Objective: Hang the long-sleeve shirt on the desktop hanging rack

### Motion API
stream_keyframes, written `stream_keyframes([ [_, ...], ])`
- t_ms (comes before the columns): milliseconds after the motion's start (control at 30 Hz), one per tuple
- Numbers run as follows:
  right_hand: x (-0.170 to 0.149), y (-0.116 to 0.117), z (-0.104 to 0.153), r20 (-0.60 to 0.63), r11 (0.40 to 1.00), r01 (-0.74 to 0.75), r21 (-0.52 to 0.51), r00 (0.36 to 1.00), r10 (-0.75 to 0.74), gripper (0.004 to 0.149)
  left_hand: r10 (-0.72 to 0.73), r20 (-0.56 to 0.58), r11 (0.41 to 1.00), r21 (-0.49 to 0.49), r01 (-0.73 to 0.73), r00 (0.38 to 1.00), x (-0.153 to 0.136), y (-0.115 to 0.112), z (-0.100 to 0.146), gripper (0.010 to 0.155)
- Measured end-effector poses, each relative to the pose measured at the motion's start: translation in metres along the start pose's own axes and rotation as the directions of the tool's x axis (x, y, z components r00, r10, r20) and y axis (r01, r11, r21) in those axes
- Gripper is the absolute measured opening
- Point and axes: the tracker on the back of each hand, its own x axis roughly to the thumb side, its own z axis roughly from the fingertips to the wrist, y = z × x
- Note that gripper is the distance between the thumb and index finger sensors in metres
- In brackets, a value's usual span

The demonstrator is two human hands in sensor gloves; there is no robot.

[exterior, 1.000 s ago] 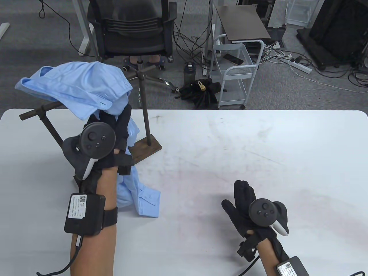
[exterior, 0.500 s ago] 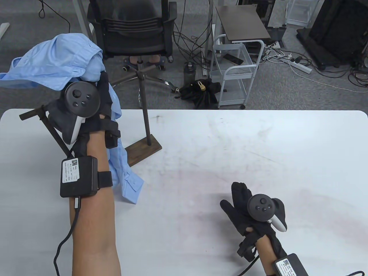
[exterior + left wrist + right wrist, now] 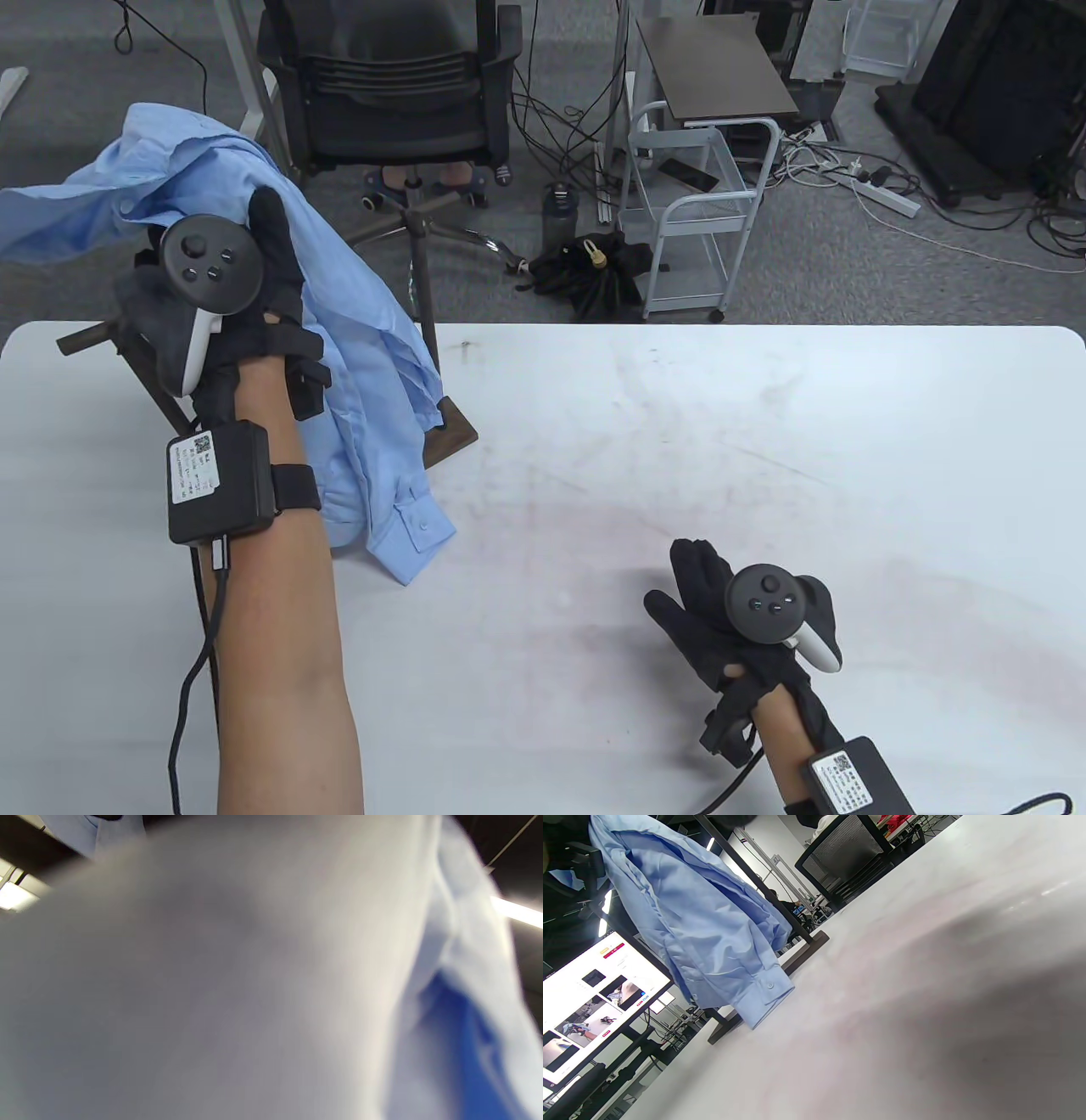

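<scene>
In the table view the left hand (image 3: 229,289) is raised at about 10 o'clock, over the near end of the hanging rack (image 3: 428,340). Its gloved fingers press into the light blue long-sleeve shirt (image 3: 356,340), one finger standing up against the cloth at the shoulder. Whether the fingers are curled round a fold or only pushing against it cannot be told, since the tracker covers the palm side. The left wrist view gives nothing more: blurred pale fabric fills it, lying right against the lens.

The shirt is draped over the rack's top, bunched high at 10 to 11 o'clock and falling down toward the centre. One sleeve runs down past the rack's dark wooden base (image 3: 454,437), and its buttoned cuff (image 3: 416,539) rests on the white counter (image 3: 679,441). The right wrist view shows the same cuff (image 3: 763,997) touching the counter beside the base.

The right hand (image 3: 730,620) lies at about 5 o'clock, well apart from the shirt. It rests on the counter with fingers loosely extended and together, thumb out, holding nothing.
</scene>
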Motion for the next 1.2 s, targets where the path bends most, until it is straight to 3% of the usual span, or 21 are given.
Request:
stream_keyframes([
  [67, 0.0, 0.0, 0.0, -0.005, 1.0, 0.003, 0.007, 1.0, -0.003, 0.083, -0.071, -0.023, 0.997, -0.017, 0.071, 0.997, -0.001, -0.005, -0.002, 0.065],
  [233, 0.0, -0.001, 0.0, -0.004, 1.0, 0.0, 0.015, 1.0, 0.0, 0.082, -0.12, -0.094, 0.985, 0.112, 0.13, 0.988, -0.002, -0.009, 0.002, 0.052],
  [433, 0.0, 0.0, 0.0, 0.0, 1.0, -0.009, 0.024, 1.0, 0.009, 0.081, -0.137, -0.104, 0.976, 0.158, 0.152, 0.985, -0.002, -0.009, 0.006, 0.059],
  [800, 0.004, 0.003, -0.002, 0.012, 0.998, -0.044, 0.049, 0.999, 0.044, 0.081, -0.127, -0.168, 0.983, 0.11, 0.146, 0.978, -0.004, 0.009, 0.021, 0.074],
  [1200, 0.016, 0.007, -0.001, 0.045, 0.992, -0.117, 0.045, 0.992, 0.115, 0.081, -0.049, -0.098, 0.991, 0.119, 0.061, 0.994, 0.002, 0.033, 0.051, 0.075],
])
